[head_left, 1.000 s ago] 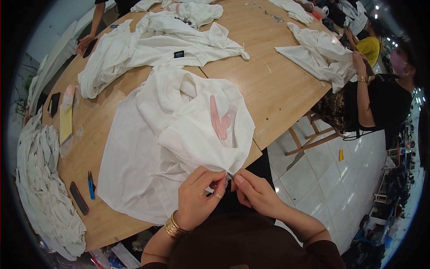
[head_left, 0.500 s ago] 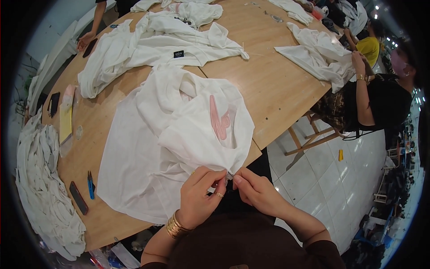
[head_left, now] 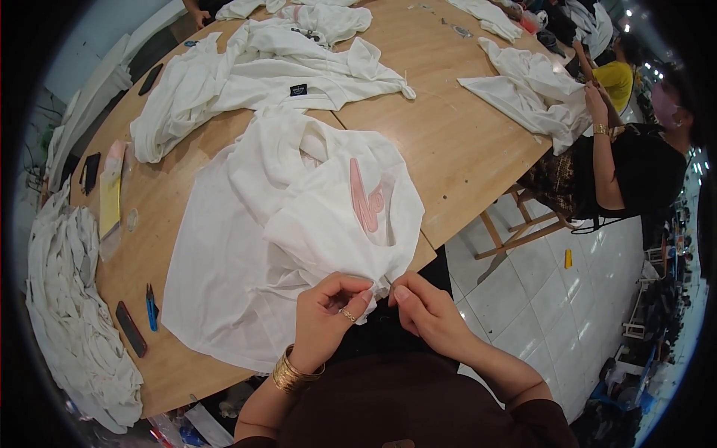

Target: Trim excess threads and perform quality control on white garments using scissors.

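A white shirt [head_left: 224,246] with a pink appliqué [head_left: 364,198] lies spread and rumpled on the table in front of me, its near part pulled up to the table's edge. My left hand [head_left: 334,313] pinches a fold of it between thumb and fingers. Close beside, to the right, my right hand [head_left: 426,312] is closed in a pinch at the same bit of cloth. A small dark, thin thing shows at its fingertips, too small to name. The two pinches are slightly apart.
Blue thread snips [head_left: 151,308] and a dark phone [head_left: 131,329] lie left on the wooden table [head_left: 403,142]. A heap of white garments [head_left: 71,306] hangs at the left edge. More white shirts [head_left: 261,71] lie beyond. At right a person [head_left: 635,168] handles white cloth [head_left: 534,93].
My left hand has shifted slightly left and up, and the gap between my hands has widened a little. At the far left, another person's hand has drawn back from the phone there.
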Action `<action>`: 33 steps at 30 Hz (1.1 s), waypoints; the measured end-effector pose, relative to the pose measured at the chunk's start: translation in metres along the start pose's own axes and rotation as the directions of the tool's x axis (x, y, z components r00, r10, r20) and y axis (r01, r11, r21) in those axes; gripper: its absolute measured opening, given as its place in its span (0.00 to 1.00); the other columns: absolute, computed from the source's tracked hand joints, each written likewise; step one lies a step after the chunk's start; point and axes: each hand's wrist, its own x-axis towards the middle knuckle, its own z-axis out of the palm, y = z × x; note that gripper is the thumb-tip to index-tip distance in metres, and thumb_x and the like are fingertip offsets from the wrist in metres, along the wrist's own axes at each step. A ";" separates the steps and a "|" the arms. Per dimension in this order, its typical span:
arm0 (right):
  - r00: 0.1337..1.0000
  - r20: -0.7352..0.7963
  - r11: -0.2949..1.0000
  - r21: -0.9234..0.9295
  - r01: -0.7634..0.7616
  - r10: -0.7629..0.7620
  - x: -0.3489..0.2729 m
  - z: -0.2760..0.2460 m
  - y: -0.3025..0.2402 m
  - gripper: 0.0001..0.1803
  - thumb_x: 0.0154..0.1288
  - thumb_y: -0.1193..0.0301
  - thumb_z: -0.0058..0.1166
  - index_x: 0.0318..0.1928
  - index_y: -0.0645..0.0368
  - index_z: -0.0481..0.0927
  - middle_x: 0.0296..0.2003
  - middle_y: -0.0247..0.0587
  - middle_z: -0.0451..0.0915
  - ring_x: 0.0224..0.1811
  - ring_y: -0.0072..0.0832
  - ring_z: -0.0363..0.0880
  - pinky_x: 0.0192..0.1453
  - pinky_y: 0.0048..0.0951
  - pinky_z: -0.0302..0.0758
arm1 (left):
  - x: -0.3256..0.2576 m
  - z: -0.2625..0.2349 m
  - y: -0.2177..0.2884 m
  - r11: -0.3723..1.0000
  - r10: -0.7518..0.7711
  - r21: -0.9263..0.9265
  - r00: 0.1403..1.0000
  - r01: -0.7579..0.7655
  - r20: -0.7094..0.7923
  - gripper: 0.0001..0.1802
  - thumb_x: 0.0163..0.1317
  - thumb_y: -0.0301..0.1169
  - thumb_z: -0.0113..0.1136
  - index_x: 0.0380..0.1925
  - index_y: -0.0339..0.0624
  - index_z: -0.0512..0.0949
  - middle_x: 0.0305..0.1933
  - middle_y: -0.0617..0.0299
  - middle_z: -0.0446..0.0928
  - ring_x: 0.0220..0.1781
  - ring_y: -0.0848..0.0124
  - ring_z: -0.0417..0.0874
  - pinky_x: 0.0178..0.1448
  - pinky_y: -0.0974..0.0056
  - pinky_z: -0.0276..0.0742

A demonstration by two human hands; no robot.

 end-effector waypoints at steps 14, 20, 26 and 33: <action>0.843 -0.106 0.619 -0.727 0.297 -0.528 0.036 0.004 0.019 0.05 0.60 0.75 0.53 0.37 0.59 0.75 0.24 0.47 0.78 0.23 0.40 0.77 0.26 0.31 0.71 | -0.007 -0.024 -0.016 0.954 0.185 0.247 0.982 -0.172 -0.028 0.07 0.54 0.22 0.60 0.35 0.36 0.78 0.32 0.61 0.77 0.33 0.76 0.78 0.40 0.70 0.75; 0.788 -0.120 0.605 -0.713 0.355 -0.603 0.043 0.006 0.046 0.07 0.64 0.74 0.49 0.42 0.61 0.76 0.20 0.37 0.73 0.19 0.22 0.71 0.24 0.25 0.67 | -0.016 -0.033 -0.036 0.889 0.301 0.369 0.953 -0.270 -0.027 0.09 0.56 0.28 0.57 0.35 0.37 0.75 0.33 0.58 0.75 0.34 0.70 0.77 0.40 0.66 0.74; 0.880 0.123 0.526 -0.760 0.381 -0.459 0.042 0.037 0.006 0.12 0.61 0.65 0.55 0.37 0.62 0.76 0.28 0.45 0.77 0.28 0.35 0.76 0.34 0.34 0.72 | -0.030 -0.035 -0.053 0.996 0.060 -0.049 0.979 -0.070 -0.195 0.08 0.56 0.27 0.57 0.35 0.36 0.75 0.29 0.58 0.77 0.31 0.72 0.77 0.36 0.65 0.73; 0.800 0.302 0.423 -0.722 0.547 -0.518 0.051 0.050 -0.001 0.12 0.61 0.67 0.56 0.39 0.62 0.74 0.26 0.40 0.75 0.26 0.29 0.71 0.32 0.29 0.70 | -0.052 -0.045 -0.040 0.963 0.269 0.105 0.892 -0.248 -0.363 0.07 0.56 0.27 0.60 0.29 0.34 0.76 0.25 0.57 0.76 0.28 0.70 0.77 0.34 0.65 0.71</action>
